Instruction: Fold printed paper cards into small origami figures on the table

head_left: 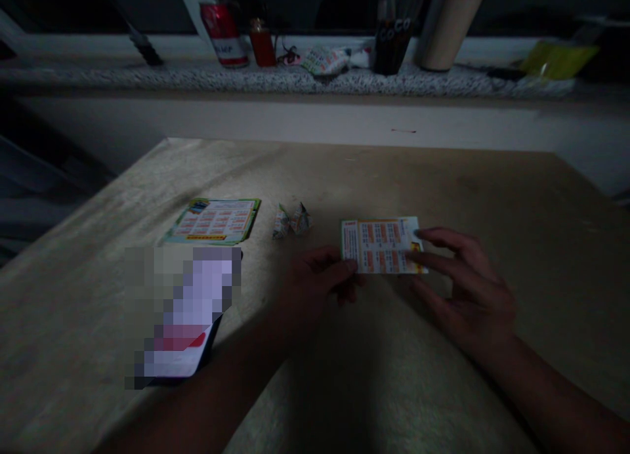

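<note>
A printed paper card (381, 247) with calendar-like columns of red and dark text is held a little above the table. My left hand (327, 277) pinches it at the lower left corner, thumb on top. At its right end is my right hand (467, 287), fingers spread, with fingertips against or over the card's edge and the thumb apart below it. Left of the hands lies a stack of similar cards (214, 219). Between stack and held card stands a small folded paper piece (292, 220) with pointed ends.
A phone (197, 316) with a lit, partly blurred screen lies on the table (394, 375) beside my left forearm. Along the stone windowsill (182, 80) stand a red can (224, 34), a small red bottle (263, 44), a dark drink cup (392, 37), a beige cylinder (447, 27) and a yellow packet (558, 59).
</note>
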The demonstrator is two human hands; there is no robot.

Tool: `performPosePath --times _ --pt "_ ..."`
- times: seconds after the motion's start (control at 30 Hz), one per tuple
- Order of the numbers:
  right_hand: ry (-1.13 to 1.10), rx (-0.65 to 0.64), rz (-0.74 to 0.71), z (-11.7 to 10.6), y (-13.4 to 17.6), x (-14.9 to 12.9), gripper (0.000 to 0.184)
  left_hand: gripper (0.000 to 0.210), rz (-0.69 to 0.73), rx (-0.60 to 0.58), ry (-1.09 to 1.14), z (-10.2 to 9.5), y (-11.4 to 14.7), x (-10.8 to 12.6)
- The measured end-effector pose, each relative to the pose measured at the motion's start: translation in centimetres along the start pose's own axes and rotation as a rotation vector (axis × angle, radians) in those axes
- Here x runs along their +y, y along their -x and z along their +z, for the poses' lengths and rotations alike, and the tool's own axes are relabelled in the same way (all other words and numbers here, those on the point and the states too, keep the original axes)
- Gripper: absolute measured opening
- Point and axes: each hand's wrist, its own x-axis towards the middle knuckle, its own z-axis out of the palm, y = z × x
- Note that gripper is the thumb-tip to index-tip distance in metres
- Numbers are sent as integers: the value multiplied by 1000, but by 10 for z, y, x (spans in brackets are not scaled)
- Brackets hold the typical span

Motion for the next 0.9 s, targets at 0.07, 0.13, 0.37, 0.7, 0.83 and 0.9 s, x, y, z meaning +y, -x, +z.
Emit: performPosePath --times 0.07,0.13,0.37,0.7,0.83,0.9 --pt "-115 23 212 4 3 1 58 11 56 44 -31 2 2 2" --pt "-349 -24 445 6 3 0 59 9 72 70 -79 4 4 4" --pt "-499 -117 643 13 8 -16 14 13 139 57 -443 9 9 0" --pt "-143 -50 296 14 3 -28 16 15 111 84 -567 18 13 -7" --pt "-69 -18 328 12 2 -31 13 16 124 154 -580 12 8 -4" --pt "-71 -4 370 12 3 -31 9 13 125 194 -609 8 5 -3"
